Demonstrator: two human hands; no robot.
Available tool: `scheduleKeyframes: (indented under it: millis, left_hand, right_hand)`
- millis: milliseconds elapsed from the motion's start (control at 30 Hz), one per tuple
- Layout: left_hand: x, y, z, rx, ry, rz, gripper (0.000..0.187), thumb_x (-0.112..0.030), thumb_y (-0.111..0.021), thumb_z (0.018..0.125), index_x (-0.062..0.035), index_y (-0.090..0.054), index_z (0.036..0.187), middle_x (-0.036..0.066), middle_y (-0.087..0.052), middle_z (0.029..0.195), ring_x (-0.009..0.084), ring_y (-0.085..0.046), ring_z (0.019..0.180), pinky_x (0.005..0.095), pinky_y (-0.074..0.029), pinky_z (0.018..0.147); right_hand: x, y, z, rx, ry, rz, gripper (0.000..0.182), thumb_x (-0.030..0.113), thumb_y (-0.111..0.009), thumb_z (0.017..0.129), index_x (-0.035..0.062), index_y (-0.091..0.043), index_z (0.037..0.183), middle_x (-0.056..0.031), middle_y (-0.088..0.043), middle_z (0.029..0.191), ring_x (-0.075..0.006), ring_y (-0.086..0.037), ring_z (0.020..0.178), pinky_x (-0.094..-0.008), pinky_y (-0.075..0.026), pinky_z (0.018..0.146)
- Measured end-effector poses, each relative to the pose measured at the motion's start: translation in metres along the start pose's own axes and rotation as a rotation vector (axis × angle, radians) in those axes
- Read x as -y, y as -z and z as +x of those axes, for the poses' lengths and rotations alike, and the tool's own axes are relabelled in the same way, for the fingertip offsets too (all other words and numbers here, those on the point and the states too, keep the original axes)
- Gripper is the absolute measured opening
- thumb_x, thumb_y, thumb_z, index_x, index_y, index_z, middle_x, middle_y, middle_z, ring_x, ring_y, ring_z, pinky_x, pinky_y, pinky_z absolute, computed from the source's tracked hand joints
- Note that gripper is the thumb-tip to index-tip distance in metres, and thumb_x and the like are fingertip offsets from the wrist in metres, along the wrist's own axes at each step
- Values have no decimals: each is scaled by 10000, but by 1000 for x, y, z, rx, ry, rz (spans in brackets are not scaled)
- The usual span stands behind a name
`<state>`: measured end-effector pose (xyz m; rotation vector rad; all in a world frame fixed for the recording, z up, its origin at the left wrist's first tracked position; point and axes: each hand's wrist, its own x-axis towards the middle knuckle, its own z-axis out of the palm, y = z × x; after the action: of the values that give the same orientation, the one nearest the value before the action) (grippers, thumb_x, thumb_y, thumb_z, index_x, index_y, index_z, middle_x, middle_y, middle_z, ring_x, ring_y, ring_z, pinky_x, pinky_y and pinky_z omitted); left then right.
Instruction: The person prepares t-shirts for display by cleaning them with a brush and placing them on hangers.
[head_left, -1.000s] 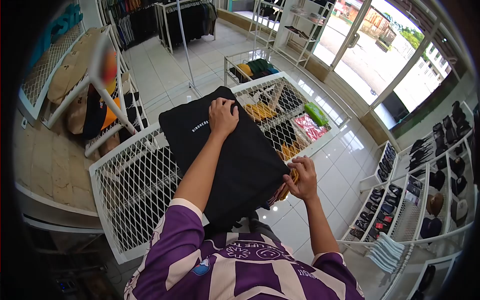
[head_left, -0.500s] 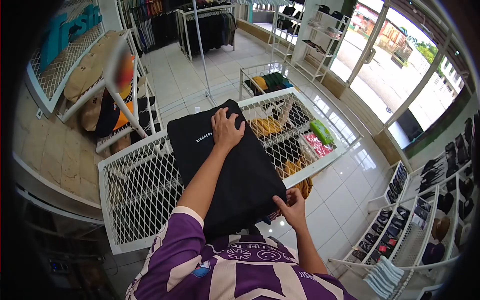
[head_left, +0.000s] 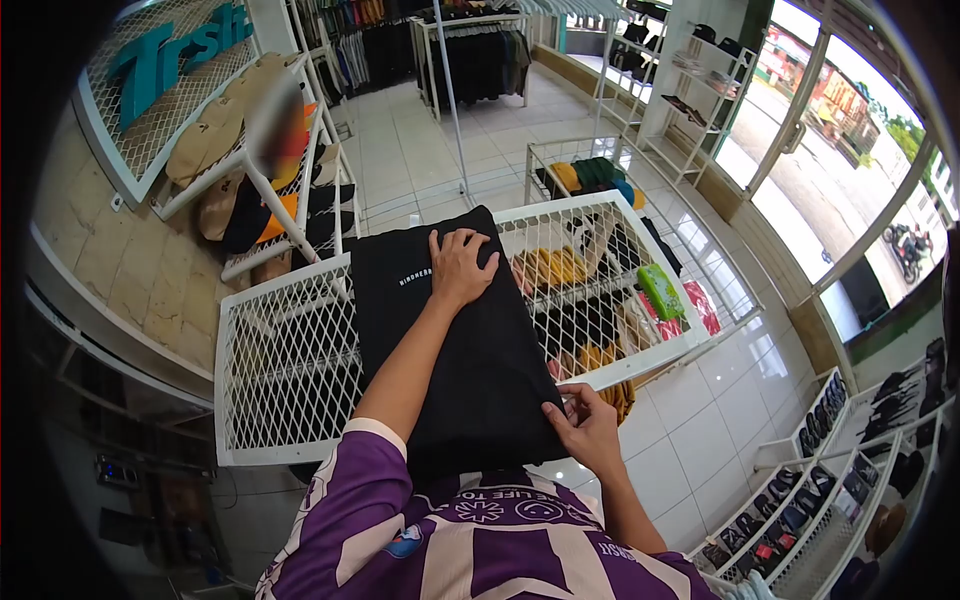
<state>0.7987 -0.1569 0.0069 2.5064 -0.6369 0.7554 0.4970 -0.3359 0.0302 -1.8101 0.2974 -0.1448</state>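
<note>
A folded black shirt (head_left: 465, 350) with small white lettering near its far left part lies on a white wire-mesh table (head_left: 285, 370). Its near end reaches the front of my purple and cream jersey. On the shirt's upper right part rests my left hand (head_left: 462, 268), palm down, fingers spread and slightly bent. My right hand (head_left: 588, 430) pinches the shirt's near right edge between thumb and fingers. A green packet (head_left: 660, 292) lies on the mesh to the right. Below the mesh, folded yellow and dark clothes (head_left: 550, 268) show through.
Caps (head_left: 205, 130) sit on a white rack at the left. Clothing racks (head_left: 480, 60) stand at the back. Shelves of small dark goods (head_left: 790, 510) run along the right, beside a glass door (head_left: 770, 110). A thin white pole (head_left: 447, 100) rises behind the table.
The camera view has turned, so the room appears shifted. The shirt lies flatter and straighter at its near right corner, where my right hand still grips. My left hand stays on top.
</note>
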Motion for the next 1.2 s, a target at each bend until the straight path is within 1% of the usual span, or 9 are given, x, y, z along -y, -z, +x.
scheduleKeyframes:
  millis: [133,300,433,733,833,933,1033,1167,1200]
  left_hand:
    - [2,-4,0,5,6,5,356,-364,-746,881,-122,-739,1142,77,-650,1194,309,-594,1191,571,-337,1146]
    - [-7,-2,18,81,174,-8,372,-448,-755,874,-103,-723,1011,104,-653,1133,313,-595,1117,483,-413,998]
    - [-17,-18,46,129,395,125,431,-499,-752,878,-114,-665,1051,122,-665,1117,354,-581,1134,541,-424,954]
    - [4,-47,49,95,353,191,311,-297,-612,990,-82,-625,1214,171,-652,1202,392,-562,1196,632,-391,970]
    - [34,-27,58,61,434,-235,299,-306,-621,1011,-43,-635,1152,176,-680,1136,360,-623,1108,534,-449,972]
    - [64,5,46,-184,510,-787,394,-363,-636,1049,27,-678,1084,91,-693,1003,163,-627,959,318,-501,881]
    - [98,29,18,-240,620,-974,351,-335,-597,1079,4,-685,1102,55,-682,1018,140,-625,952,292,-499,898]
    - [100,46,-6,-298,677,-1226,338,-331,-585,1087,-2,-652,1136,50,-652,1016,134,-601,965,289,-483,919]
    - [99,48,-8,-311,698,-1238,331,-324,-579,1089,-5,-649,1138,48,-651,1035,133,-600,979,288,-478,931]
  right_hand:
    - [6,4,3,61,73,-79,410,154,-886,860,-26,-698,1177,55,-566,722,-21,-458,608,-199,-367,550]
    - [6,6,6,84,110,-179,535,275,-926,791,-7,-709,1190,-47,-573,670,-142,-546,581,-296,-472,577]
    - [3,2,7,61,141,-205,505,267,-916,783,1,-717,1163,-76,-581,671,-202,-573,582,-337,-495,602]
    - [14,-13,-3,92,209,-233,381,188,-844,834,8,-711,1142,-140,-682,796,-289,-667,670,-387,-537,681]
    - [24,-34,-5,110,325,-181,357,172,-806,861,9,-706,1162,-175,-734,958,-327,-722,789,-404,-571,749]
    - [49,-63,-3,348,617,-179,408,274,-765,934,13,-690,1238,-179,-737,1079,-329,-734,889,-399,-582,775]
    - [83,-69,33,650,464,-223,338,339,-779,930,38,-777,1083,-162,-750,977,-317,-733,803,-391,-575,730]
    - [101,-101,142,233,462,-100,269,269,-694,993,18,-761,1061,-181,-743,919,-308,-720,803,-391,-556,749]
    - [80,-119,190,154,537,-88,311,286,-662,1033,-5,-745,1103,-139,-761,937,-186,-705,786,-330,-547,728]
